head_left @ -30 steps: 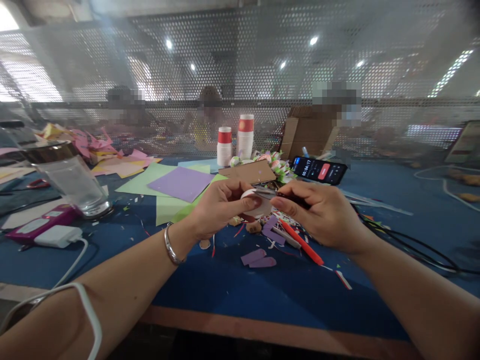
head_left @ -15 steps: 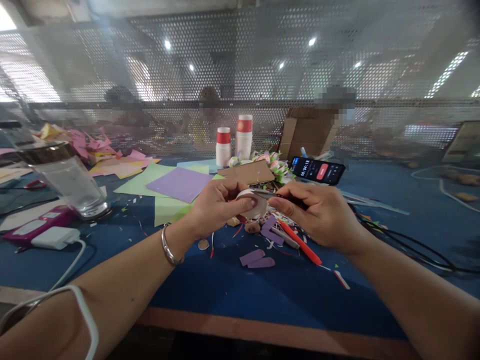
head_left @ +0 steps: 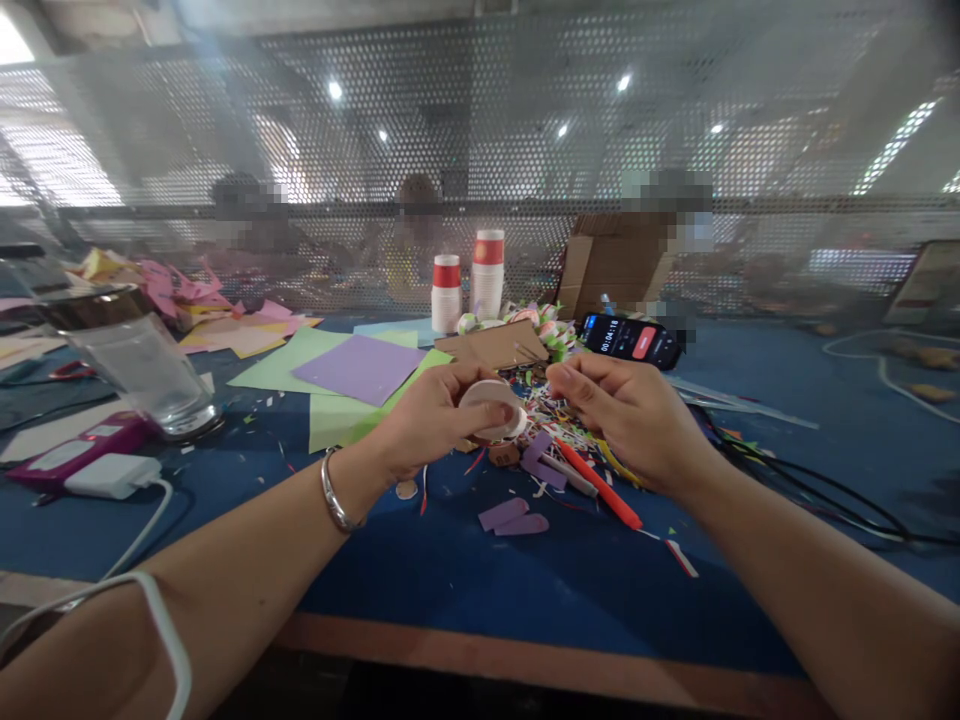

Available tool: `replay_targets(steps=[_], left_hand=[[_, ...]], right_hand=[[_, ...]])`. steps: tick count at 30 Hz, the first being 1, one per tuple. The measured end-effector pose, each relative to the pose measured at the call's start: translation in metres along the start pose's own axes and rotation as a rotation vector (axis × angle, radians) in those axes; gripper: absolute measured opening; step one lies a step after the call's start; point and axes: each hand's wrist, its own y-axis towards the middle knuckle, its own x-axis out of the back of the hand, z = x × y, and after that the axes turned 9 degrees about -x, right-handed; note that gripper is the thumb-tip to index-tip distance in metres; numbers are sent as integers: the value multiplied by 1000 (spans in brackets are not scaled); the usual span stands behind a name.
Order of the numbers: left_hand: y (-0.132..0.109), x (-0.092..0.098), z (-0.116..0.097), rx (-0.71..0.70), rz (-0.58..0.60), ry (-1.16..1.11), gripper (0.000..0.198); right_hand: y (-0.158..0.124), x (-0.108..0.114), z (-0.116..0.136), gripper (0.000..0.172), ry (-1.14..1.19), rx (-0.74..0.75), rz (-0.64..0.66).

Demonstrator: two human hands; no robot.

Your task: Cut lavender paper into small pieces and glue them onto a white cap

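My left hand (head_left: 439, 415) is closed on a round white piece (head_left: 487, 408), apparently a cut-down paper cup, with the thumb across its face. To its right, my right hand (head_left: 630, 415) is closed, thumb and forefinger pinched together. Two thin metal tips, apparently the blades of scissors (head_left: 534, 352), show just left of those fingers; the handles are hidden in the hand. Below the hands lie a heap of paper shreds (head_left: 559, 412), an orange-red stick-like tool (head_left: 600, 485), a grey strip-like tool (head_left: 568, 474) and purple paper tabs (head_left: 516, 517).
Green and purple paper sheets (head_left: 360, 365) lie at left, beyond a tilted-looking glass jar (head_left: 142, 360) and a purple power strip (head_left: 82, 450). Stacked paper cups (head_left: 489, 275), a cardboard box (head_left: 619, 260) and a phone (head_left: 634, 340) stand or lie behind. Cables (head_left: 817, 490) run at right.
My right hand has drawn the scissors back from the white piece, leaving a gap between the hands. My left hand has turned the piece slightly, showing more of its face.
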Motion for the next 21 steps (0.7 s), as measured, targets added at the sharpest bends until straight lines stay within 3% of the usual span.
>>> replay_targets(steps=[6,11,17,21], left_hand=[[-3,-6,-11,70,138,26,3],[-3,-4,-11,80,198,-31,4],[0,-2,-6,14,-14,-96,19],[0,-2,-10,49,-110,-140,17]], right_hand=[[-2,-8,1,42,68,-39,99],[-1,-8,0,38,73,-50,112],[0,-8,-1,38,79,-49,115],[0,-9,0,40,45,-60,109]])
